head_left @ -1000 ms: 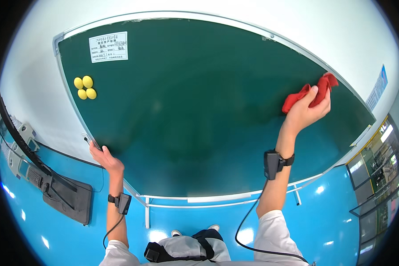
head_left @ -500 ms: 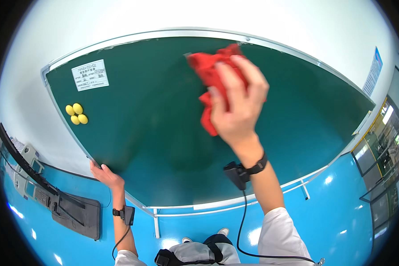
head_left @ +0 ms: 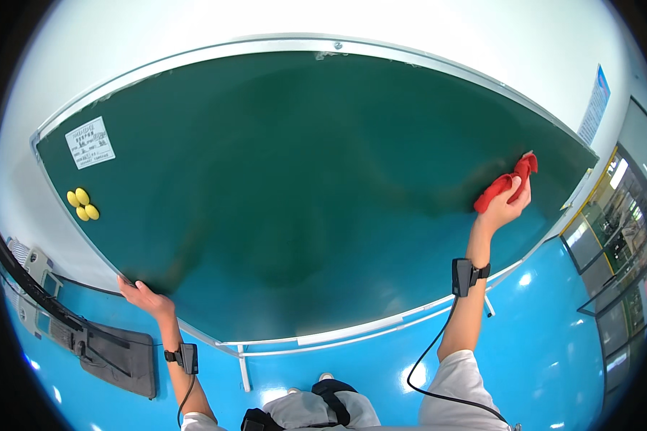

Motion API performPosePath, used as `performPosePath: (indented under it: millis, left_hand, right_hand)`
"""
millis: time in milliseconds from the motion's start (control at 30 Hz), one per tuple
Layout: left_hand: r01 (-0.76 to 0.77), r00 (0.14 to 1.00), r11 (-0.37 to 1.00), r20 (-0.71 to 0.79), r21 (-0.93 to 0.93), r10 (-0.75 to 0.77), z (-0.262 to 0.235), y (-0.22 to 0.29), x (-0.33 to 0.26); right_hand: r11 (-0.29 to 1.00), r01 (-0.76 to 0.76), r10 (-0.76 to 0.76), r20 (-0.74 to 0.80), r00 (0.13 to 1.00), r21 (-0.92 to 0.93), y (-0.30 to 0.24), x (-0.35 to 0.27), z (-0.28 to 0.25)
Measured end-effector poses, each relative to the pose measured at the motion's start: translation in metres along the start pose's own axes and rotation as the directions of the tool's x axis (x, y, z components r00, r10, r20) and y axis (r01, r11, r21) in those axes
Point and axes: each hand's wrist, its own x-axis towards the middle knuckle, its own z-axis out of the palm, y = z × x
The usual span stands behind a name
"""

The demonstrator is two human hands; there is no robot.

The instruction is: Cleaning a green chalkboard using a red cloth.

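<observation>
A large dark green chalkboard [head_left: 302,187] fills most of the view. My right hand [head_left: 508,205] presses a red cloth [head_left: 502,185] flat against the board near its right end. My left hand [head_left: 142,294] rests with fingers spread on the board's lower left edge and holds nothing. A wet-looking darker streak runs across the board toward the cloth. Both wrists wear small black devices, and a black cable hangs from the right one.
A white paper sheet [head_left: 90,142] and three yellow round magnets [head_left: 83,204] sit at the board's left end. A white ledge [head_left: 352,332] runs under the board. A black mat [head_left: 115,355] lies on the blue floor at left. Glass doors [head_left: 622,244] stand at right.
My right hand has swept the red cloth from the board's upper middle back to its right end. The view has shifted a little. My left hand stays on the lower left edge.
</observation>
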Motion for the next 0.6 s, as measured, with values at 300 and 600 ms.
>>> performPosePath:
  millis: [300, 600]
  left_hand:
    - [0.131, 0.991, 0.965, 0.04, -0.225, -0.125, -0.003, -0.009, -0.011]
    - [0.086, 0.982, 0.995, 0.175, -0.055, -0.075, -0.021, 0.038, 0.014]
  right_hand:
    - [0.988, 0.114, -0.126, 0.126, 0.984, 0.1, -0.114, 0.005, 0.027]
    - [0.776, 0.542, -0.63, 0.4, 0.665, 0.321, -0.144, -0.095, 0.01]
